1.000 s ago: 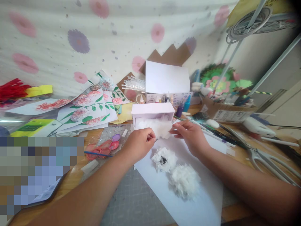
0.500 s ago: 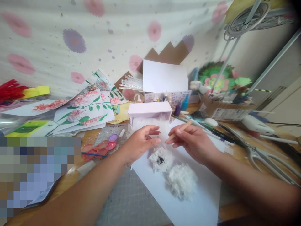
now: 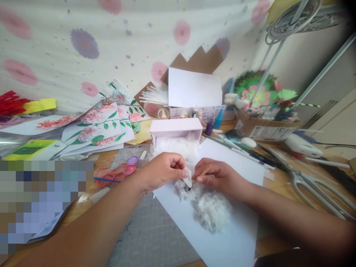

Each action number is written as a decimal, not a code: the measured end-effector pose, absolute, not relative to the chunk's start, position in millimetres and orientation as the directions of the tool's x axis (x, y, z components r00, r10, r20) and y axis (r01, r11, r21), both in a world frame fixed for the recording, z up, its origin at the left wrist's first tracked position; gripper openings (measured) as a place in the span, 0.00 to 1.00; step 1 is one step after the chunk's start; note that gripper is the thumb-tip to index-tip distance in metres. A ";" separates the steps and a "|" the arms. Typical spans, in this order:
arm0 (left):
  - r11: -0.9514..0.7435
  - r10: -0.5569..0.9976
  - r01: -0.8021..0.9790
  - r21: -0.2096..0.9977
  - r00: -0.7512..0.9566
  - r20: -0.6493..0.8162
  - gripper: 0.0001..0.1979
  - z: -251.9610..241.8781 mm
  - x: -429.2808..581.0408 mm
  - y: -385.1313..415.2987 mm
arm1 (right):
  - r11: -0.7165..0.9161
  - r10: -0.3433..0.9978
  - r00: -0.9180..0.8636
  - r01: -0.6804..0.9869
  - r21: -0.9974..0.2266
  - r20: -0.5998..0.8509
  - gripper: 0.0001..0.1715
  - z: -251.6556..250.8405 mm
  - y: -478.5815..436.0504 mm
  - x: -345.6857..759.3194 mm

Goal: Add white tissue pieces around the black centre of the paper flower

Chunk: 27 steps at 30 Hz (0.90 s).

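White tissue scrap pinched between left hand and right hand, just above fluffy white paper flowers on white sheet. Some tufts done; white open box behind holding more tissue.

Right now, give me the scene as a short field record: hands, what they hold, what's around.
left hand: pinches a small white scrap
right hand: fingertips at the same scrap, over the tufts
tufts: two white fluffy ones, on the sheet
sheet: white, lies on a grey mat
box: white, open, holds white fluff
behind: flower prints, scissors
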<state>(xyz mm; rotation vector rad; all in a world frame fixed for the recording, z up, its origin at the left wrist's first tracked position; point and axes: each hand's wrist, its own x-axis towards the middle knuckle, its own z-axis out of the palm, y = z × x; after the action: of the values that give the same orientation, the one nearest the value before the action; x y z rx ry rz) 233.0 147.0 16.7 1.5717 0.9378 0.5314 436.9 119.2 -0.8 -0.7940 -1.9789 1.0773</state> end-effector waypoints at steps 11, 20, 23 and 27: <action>-0.021 0.768 0.494 0.869 0.564 -0.302 0.10 5.1 243.6 142.5 | 0.313 0.779 -0.595 0.095 -0.945 0.199 0.09 -4.2 119.3 445.5; -0.088 0.764 0.538 0.838 0.576 -0.290 0.08 2.0 245.3 140.8 | 0.208 0.863 -0.458 -0.062 -0.976 0.213 0.11 -5.8 118.2 447.4; -0.103 0.776 0.552 0.827 0.565 -0.281 0.08 0.5 246.3 140.3 | 0.269 0.882 -0.378 -0.087 -0.959 0.281 0.10 -3.9 117.4 446.1; -0.132 0.787 0.552 0.823 0.564 -0.252 0.06 -3.4 246.4 141.2 | 0.381 0.827 -0.454 0.018 -0.925 0.332 0.10 -1.4 116.2 440.5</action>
<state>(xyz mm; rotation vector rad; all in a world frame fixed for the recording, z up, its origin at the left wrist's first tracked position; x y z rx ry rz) 246.4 141.2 -3.4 1.8104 1.0995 0.2978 440.5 116.2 -1.4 -0.7411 -1.7743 1.1743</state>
